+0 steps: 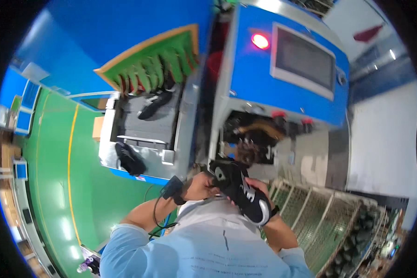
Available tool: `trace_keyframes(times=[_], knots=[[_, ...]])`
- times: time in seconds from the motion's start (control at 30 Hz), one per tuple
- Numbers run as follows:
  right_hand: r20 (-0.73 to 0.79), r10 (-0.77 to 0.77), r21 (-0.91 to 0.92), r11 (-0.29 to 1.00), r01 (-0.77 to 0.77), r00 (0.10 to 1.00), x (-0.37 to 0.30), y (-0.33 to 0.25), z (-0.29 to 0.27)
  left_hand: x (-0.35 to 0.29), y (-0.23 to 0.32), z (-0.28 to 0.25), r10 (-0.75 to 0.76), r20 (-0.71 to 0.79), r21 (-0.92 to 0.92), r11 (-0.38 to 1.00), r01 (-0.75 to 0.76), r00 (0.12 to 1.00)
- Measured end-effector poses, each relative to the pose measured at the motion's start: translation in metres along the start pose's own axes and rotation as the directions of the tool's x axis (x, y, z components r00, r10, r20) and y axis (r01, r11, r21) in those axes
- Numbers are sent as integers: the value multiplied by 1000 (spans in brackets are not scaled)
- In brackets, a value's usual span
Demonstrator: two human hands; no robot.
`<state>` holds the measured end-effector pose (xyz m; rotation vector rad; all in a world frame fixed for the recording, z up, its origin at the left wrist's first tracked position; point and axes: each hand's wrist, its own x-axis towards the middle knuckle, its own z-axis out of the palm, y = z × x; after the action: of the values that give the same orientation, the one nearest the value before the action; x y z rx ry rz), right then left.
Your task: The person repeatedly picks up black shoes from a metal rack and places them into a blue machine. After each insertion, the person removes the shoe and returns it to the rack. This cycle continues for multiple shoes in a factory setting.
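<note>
In front of my body is a black sneaker (243, 189) with white side markings and a pale sole edge, tilted with one end toward my right forearm. My left hand (200, 186) has its fingers curled at the sneaker's upper left end, by the collar. Along the opposite side, my right hand (258, 186) grips the sneaker and is partly hidden by it. Beyond the sneaker, the blue machine (250, 69) has an opening with a dark brown, blurred part (247, 152) inside.
On the left, a conveyor (148, 123) carries a dark shoe (155, 104) below green strip flaps (148, 72). Another black shoe (129, 159) lies on its near metal ledge. A screen (303, 60) and lit red lamp (260, 41) sit on the machine. A wire rack (310, 217) stands right.
</note>
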<state>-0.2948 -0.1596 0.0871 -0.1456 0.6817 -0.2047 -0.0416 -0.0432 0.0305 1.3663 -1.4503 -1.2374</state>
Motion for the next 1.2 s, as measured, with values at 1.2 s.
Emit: trace_keyframes(times=[1.2], knots=[[390,-885,-800,-462,-384,252,88,-53,-26,76,-37,50,-641,-6,-701,550,455,767]])
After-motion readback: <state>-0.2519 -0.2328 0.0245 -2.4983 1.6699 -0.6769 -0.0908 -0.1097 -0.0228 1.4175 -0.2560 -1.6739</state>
